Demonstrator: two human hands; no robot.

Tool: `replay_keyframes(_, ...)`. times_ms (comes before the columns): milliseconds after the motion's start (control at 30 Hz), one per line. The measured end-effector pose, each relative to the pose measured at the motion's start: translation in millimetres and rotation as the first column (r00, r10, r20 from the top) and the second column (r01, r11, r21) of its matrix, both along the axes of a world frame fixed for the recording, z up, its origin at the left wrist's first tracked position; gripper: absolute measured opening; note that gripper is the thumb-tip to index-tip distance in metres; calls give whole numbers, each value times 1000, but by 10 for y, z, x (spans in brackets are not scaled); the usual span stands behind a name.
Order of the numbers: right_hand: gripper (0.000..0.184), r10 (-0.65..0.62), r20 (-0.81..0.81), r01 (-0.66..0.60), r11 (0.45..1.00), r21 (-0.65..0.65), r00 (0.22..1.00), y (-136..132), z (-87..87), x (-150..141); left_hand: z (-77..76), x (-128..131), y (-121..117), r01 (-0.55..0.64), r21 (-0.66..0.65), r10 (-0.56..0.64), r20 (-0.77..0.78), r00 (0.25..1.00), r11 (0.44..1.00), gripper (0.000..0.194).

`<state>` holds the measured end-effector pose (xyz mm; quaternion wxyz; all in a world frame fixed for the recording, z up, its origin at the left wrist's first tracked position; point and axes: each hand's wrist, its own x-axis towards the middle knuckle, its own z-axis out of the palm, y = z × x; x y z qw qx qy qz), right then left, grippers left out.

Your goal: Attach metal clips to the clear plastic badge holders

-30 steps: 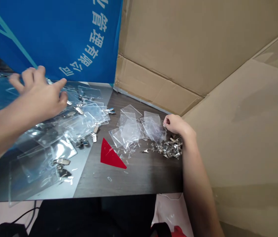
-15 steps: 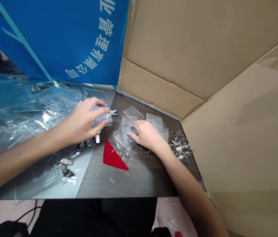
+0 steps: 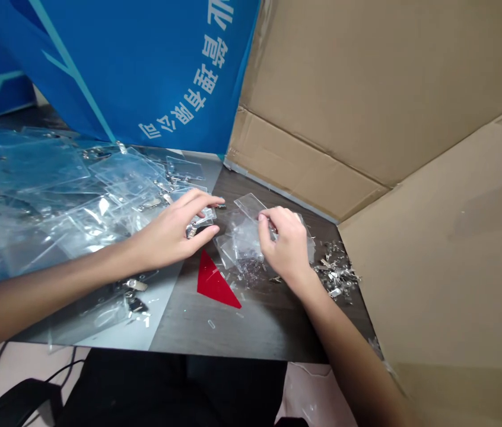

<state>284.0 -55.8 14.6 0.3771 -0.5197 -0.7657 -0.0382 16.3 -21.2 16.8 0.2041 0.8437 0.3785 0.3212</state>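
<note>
My left hand (image 3: 184, 228) hovers over a few clear plastic badge holders (image 3: 206, 216) with metal clips, thumb and fingers apart and nothing held. My right hand (image 3: 284, 240) is above a loose pile of clear plastic badge sleeves (image 3: 244, 237). Its thumb and index finger are pinched together; whatever is between them is too small or hidden to make out. One clear sleeve (image 3: 250, 205) lies tilted just beyond those fingertips. A heap of small metal clips (image 3: 335, 276) sits to the right of my right wrist.
A large spread of clear badge holders (image 3: 24, 160) covers the table's left side. A red triangular piece (image 3: 215, 283) lies near the middle, with small clear strips (image 3: 211, 324) around it. Cardboard walls (image 3: 308, 160) and a blue printed panel (image 3: 144, 65) border the table.
My right hand has lifted off the sleeve pile, and its thumb and index finger have come together. My left hand remains open near the clipped holders. The whole view has shifted slightly.
</note>
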Motion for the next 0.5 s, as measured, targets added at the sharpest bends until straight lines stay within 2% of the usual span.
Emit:
replay_keyframes(67,24,47,-95,-46,999,11,994,-34,19,-45,14,10,8,4,-89,2,77,997,996,48)
replay_keyframes(133,23,99,-153,-100,995,-1,983,-69,29,-97,35,21,15,69,-245,-29,162,986,967,41)
replay_keyframes(200,24,126,-196,-135,990,-31,973,-100,25,-148,55,36,12,173,-423,-74,240,968,890,40)
replay_keyframes(267,22,123,-249,-148,985,-84,961,-127,7,-193,61,54,-1,236,-529,-72,313,947,815,42)
replay_keyframes(367,20,103,-321,-151,980,-128,941,-163,-33,-247,35,77,-23,207,-612,56,381,923,763,44)
replay_keyframes(433,19,120,-326,-160,982,-101,938,-187,-62,-273,9,82,-32,166,-669,146,384,912,724,48)
replay_keyframes(500,18,166,-305,-188,981,-43,938,-211,-87,-290,-4,80,-40,143,-692,189,380,905,708,50)
